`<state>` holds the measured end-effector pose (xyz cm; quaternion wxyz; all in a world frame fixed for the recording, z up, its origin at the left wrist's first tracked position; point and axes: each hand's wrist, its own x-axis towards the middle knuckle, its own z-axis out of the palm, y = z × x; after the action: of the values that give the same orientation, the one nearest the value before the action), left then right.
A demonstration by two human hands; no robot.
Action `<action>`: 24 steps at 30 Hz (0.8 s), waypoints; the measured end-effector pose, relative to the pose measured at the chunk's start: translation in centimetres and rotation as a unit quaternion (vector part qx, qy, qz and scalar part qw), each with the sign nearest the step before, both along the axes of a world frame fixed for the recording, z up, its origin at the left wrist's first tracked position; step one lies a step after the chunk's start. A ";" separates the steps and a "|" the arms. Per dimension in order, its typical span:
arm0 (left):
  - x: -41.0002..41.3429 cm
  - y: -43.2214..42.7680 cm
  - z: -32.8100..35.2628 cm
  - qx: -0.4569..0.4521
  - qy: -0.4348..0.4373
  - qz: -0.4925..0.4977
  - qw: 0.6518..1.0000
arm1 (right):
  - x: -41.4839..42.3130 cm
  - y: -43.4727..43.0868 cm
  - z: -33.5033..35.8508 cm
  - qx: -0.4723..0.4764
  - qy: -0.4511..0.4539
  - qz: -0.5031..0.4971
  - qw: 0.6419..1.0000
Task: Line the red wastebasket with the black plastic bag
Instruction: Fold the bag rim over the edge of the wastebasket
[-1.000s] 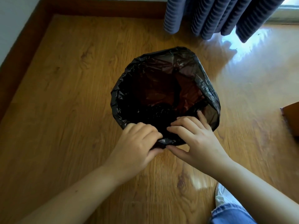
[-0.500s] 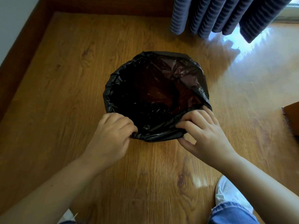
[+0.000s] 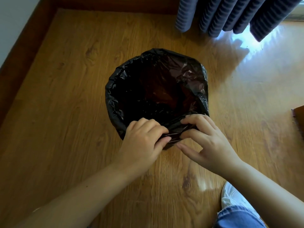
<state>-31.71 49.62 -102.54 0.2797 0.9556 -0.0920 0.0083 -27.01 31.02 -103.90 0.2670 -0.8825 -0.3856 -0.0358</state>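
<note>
I see the black plastic bag (image 3: 158,89) opened out over the wastebasket, which stands on the wooden floor (image 3: 65,96) below the grey curtain (image 3: 230,15); the bag hides the basket's red entirely. My left hand (image 3: 141,142) pinches the folded bag edge at the near rim, fingers curled tight. My right hand (image 3: 205,137) pinches the same edge just beside it, thumb held away from the plastic

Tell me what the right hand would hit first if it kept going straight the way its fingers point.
The right hand points up-left, toward the left hand. Its fingers already pinch the black bag at the near rim, so bag plastic comes first, then probably the left hand's fingertips; depth is hard to judge.
</note>
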 end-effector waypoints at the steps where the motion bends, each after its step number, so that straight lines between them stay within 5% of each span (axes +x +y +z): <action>1: 0.0 0.0 -0.1 0.001 -0.001 0.008 1.000 | -0.1 0.1 -0.1 0.001 0.000 -0.002 1.000; 8: 0.1 -0.3 -0.4 0.026 -0.009 0.009 1.000 | 0.1 0.9 0.8 -0.022 -0.067 -0.034 0.997; 16: -0.4 1.5 -0.7 0.019 0.002 -0.037 0.999 | 0.1 1.2 0.3 -0.107 -0.065 0.048 0.991; 24: 0.0 4.4 -0.5 0.048 0.000 -0.043 0.998 | 0.9 0.0 0.4 -0.075 -0.077 -0.034 0.994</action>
<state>-31.72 54.01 -103.05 0.2337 0.9631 -0.1329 -0.0080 -26.09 31.01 -103.54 0.1677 -0.9074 -0.3760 -0.0840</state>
